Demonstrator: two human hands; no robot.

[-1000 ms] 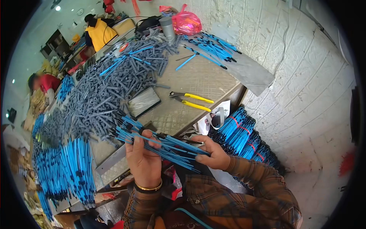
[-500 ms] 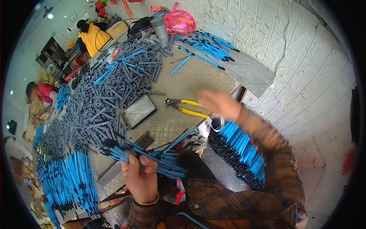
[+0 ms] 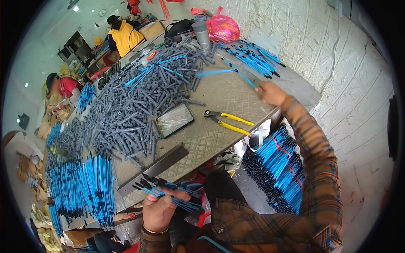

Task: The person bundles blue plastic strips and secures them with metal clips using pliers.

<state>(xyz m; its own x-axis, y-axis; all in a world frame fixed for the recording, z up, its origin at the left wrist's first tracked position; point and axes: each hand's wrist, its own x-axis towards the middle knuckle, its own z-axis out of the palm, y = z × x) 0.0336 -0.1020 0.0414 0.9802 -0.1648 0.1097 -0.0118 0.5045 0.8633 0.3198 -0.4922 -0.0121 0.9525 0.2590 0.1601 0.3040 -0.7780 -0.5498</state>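
My left hand is closed round a bundle of thin blue rods with black tips, held low beyond the table's near edge. Farther right, my right hand reaches over the table, its fingers pinched at the near end of another blue rod with black tips. A motion-smeared blue length sticks out leftward from that rod; whether the two are joined I cannot tell. Nearest to this hand on the tabletop are pliers with yellow handles.
A heap of grey plastic tubes covers much of the table. A film-wrapped box and a metal bar lie nearer. Blue rods stand at left, more lie far right, and tied bundles sit below the table.
My right hand has moved away from the pliers, farther over the table, onto a blue rod. My left hand has lowered slightly with its bundle. The whole view has shifted.
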